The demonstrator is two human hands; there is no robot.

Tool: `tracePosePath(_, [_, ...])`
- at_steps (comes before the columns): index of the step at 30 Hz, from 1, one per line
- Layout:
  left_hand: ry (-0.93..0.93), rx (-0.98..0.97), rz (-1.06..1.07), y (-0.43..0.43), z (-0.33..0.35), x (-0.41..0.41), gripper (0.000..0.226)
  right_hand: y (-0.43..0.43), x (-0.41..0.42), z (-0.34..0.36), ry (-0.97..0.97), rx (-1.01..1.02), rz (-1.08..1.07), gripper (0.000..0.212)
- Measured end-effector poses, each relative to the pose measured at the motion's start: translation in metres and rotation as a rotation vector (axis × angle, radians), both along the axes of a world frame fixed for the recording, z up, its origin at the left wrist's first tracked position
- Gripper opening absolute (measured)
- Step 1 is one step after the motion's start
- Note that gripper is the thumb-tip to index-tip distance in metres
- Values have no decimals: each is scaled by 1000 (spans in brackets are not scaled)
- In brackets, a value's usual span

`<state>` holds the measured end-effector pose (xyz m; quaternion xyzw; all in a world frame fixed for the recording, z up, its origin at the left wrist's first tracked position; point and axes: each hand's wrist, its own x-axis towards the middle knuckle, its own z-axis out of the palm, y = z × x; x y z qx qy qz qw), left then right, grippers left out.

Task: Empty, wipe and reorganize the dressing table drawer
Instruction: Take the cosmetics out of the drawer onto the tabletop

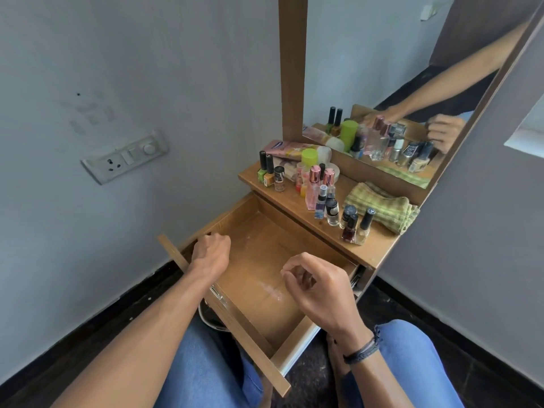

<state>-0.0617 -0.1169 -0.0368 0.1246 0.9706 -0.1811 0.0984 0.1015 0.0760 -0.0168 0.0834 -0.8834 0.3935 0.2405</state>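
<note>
Soft, even daylight is filling the room, neither dim nor harsh. It seems to be coming from the right of the frame, where a bright white window opening (pixel 527 136) is blowing out at the right edge. The pale grey plastered wall (pixel 117 83) is darkening gently toward the upper left corner. Shadows are staying faint and soft-edged. A pale smear is catching light on the floor of the open brown wooden drawer (pixel 270 290). The wide lens is bending straight lines: the tall wooden-framed mirror (pixel 412 83) is leaning sharply. Detail is looking slightly soft throughout, softening further at the edges.
</note>
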Motion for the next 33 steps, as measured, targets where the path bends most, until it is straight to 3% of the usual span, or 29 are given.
tracePosePath(4, [33,337,67,-1,2,1,15,-1,-2,-7,-57,21,-44,13])
tracePosePath(8, [136,951,269,15,13,-2,17,-2,-5,-16,-117,15,-71,12])
tracePosePath(11, [84,1441,295,38,26,0,8,-4,-5,-20,-140,12,-80,10])
tracePosePath(13, [75,1579,266,54,36,-2,9,-4,-6,-23,-151,9,-82,9])
tracePosePath(16, [83,1611,199,77,49,-11,12,-4,-7,-25,-167,13,-98,8])
tracePosePath(24, [221,1358,131,107,52,-20,20,-2,-11,-27,-218,18,-117,10])
tracePosePath(33, [268,1386,155,124,46,-23,22,1,-15,-31,-249,10,-130,11])
